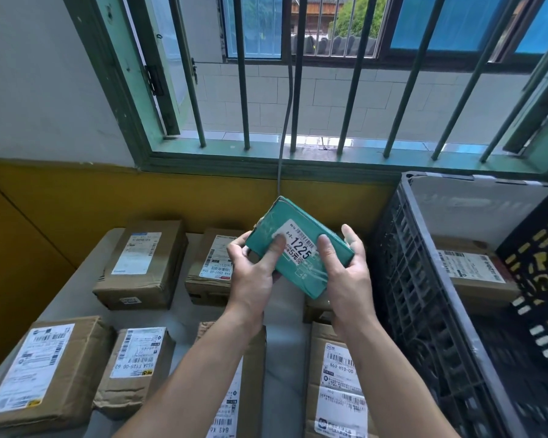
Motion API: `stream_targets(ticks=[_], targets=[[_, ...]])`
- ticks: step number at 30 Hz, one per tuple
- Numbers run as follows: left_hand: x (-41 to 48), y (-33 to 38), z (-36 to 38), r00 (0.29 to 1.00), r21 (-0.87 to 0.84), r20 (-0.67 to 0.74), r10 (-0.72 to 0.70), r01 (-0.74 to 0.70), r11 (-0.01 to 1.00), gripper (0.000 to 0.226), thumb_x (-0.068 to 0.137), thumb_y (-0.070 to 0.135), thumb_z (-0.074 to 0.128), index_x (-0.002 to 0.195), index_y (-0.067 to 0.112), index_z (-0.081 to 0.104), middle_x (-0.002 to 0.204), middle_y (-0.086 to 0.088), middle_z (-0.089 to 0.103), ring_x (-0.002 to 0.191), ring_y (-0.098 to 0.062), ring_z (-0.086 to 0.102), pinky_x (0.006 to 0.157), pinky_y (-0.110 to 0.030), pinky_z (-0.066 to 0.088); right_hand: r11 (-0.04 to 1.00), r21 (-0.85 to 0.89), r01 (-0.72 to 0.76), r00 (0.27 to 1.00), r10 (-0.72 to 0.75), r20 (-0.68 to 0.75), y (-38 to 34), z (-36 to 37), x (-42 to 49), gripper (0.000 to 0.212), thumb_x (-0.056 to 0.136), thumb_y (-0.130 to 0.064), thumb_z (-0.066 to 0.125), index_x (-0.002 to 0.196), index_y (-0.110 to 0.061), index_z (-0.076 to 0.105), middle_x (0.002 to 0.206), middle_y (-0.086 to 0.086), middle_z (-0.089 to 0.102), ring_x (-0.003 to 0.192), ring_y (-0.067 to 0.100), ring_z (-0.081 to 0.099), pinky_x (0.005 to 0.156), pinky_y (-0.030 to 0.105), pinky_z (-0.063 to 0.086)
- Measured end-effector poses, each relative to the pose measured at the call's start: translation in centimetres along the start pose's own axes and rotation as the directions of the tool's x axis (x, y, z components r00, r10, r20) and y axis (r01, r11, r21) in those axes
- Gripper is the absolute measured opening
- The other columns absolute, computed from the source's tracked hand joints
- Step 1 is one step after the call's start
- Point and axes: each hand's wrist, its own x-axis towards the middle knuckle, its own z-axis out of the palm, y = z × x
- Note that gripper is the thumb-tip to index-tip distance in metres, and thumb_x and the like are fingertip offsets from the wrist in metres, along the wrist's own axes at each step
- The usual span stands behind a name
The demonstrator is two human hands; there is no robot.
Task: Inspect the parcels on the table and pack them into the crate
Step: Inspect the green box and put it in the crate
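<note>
I hold a teal box with a white label reading 1225 up above the table, tilted, in both hands. My left hand grips its left side, thumb pressed on the label. My right hand grips the right side, thumb on top. Several brown cardboard parcels with shipping labels lie on the table below, among them one at the back left and one at the front left. The black plastic crate stands to the right and holds a brown parcel.
A white-lidded box leans inside the crate's back. A yellow and white wall runs behind the table. Above it is a green-framed window with vertical bars, and a grey cable hangs down to the table.
</note>
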Motion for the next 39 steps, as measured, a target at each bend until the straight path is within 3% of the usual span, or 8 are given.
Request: stream_targets(ticks=[5, 10, 15, 19, 23, 28, 35, 39], targets=[[0.3, 0.5, -0.5, 0.999, 0.124, -0.015, 0.039, -0.036, 0.992, 0.063, 0.077, 0.07, 0.075, 0.124, 0.036, 0.051, 0.123, -0.008, 0.07, 0.113, -0.022, 0.07, 0.098, -0.056, 0.057, 1.0, -0.02, 0.004, 1.0, -0.004, 0.021, 0.3, -0.2, -0.1, 0.051, 0.087, -0.033, 0.073, 0.135, -0.033, 0.055, 0.143, 0.004, 0.057, 0.12, 0.023, 0.067, 0.095, 0.047, 0.06], [0.8, 1.2, -1.2, 0.998, 0.222, 0.019, 0.059, -0.062, 0.973, 0.067, 0.083, 0.068, 0.052, 0.131, 0.022, 0.061, 0.103, -0.002, 0.077, 0.08, 0.002, 0.073, 0.061, -0.011, 0.053, 0.99, -0.073, 0.123, 0.989, -0.115, 0.097, 0.8, -0.6, -0.1, 0.03, 0.093, -0.013, 0.073, 0.116, -0.03, 0.066, 0.131, -0.043, 0.047, 0.114, -0.002, 0.064, 0.097, 0.04, 0.059], [0.7, 1.0, -1.1, 1.0, 0.256, 0.016, 0.004, -0.008, 0.967, 0.066, 0.088, 0.073, 0.045, 0.13, 0.025, 0.062, 0.102, 0.0, 0.078, 0.077, 0.0, 0.074, 0.054, -0.01, 0.051, 0.973, -0.163, 0.162, 0.976, -0.134, 0.169, 0.9, -0.7, -0.2, 0.051, 0.091, -0.01, 0.075, 0.126, -0.044, 0.061, 0.162, -0.025, 0.021, 0.136, -0.001, 0.048, 0.1, 0.025, 0.055], [0.2, 0.8, -1.0, 1.0, 0.193, -0.02, -0.002, 0.006, 0.981, 0.036, 0.106, 0.045, 0.046, 0.123, 0.021, 0.065, 0.092, 0.0, 0.076, 0.067, 0.0, 0.071, 0.054, -0.016, 0.053, 0.97, -0.201, 0.136, 0.981, -0.102, 0.167, 1.3, -0.6, -0.2, 0.075, 0.08, -0.051, 0.082, 0.137, -0.067, 0.037, 0.156, -0.04, 0.019, 0.148, 0.006, 0.039, 0.115, 0.042, 0.047], [-0.4, 0.7, -0.5, 1.0, 0.139, 0.014, 0.009, -0.01, 0.99, 0.046, 0.097, 0.049, 0.053, 0.134, 0.024, 0.063, 0.103, -0.002, 0.079, 0.099, -0.022, 0.074, 0.085, -0.045, 0.058, 0.955, -0.295, 0.034, 0.996, -0.006, 0.094, 1.4, -0.1, 0.2, 0.083, 0.065, -0.097, 0.055, 0.136, -0.084, 0.014, 0.166, -0.014, 0.033, 0.142, 0.021, 0.049, 0.111, 0.049, 0.049], [-0.3, 0.6, -0.8, 0.997, 0.196, 0.071, -0.016, 0.002, 0.981, 0.076, 0.084, 0.055, 0.05, 0.154, 0.026, 0.045, 0.114, -0.001, 0.078, 0.112, -0.023, 0.071, 0.103, -0.052, 0.054, 0.972, -0.235, -0.003, 0.995, 0.026, 0.097, 1.5, -0.9, 0.5, 0.057, 0.104, -0.051, 0.045, 0.157, -0.033, 0.034, 0.129, -0.005, 0.07, 0.095, 0.004, 0.074, 0.069, 0.019, 0.056], [0.9, 1.7, -1.2, 0.986, 0.243, 0.159, -0.056, 0.016, 0.97, 0.049, 0.106, 0.051, 0.044, 0.148, 0.027, 0.049, 0.11, 0.004, 0.079, 0.09, -0.007, 0.077, 0.067, -0.019, 0.058, 0.989, -0.145, 0.001, 0.996, 0.013, 0.091, 1.4, -1.1, 0.4, 0.053, 0.109, -0.021, 0.048, 0.158, -0.033, 0.032, 0.127, -0.006, 0.068, 0.088, -0.002, 0.075, 0.064, 0.015, 0.056], [0.8, 1.6, -1.5, 0.986, 0.191, 0.14, -0.089, 0.061, 0.98, 0.046, 0.109, 0.037, 0.044, 0.154, 0.026, 0.044, 0.116, -0.002, 0.078, 0.091, -0.013, 0.078, 0.067, -0.027, 0.063, 0.987, -0.161, -0.008, 0.997, 0.021, 0.077, 1.1, -1.2, 0.7, 0.058, 0.107, -0.019, 0.052, 0.16, -0.031, 0.031, 0.135, -0.004, 0.065, 0.086, -0.001, 0.074, 0.063, 0.013, 0.055]])
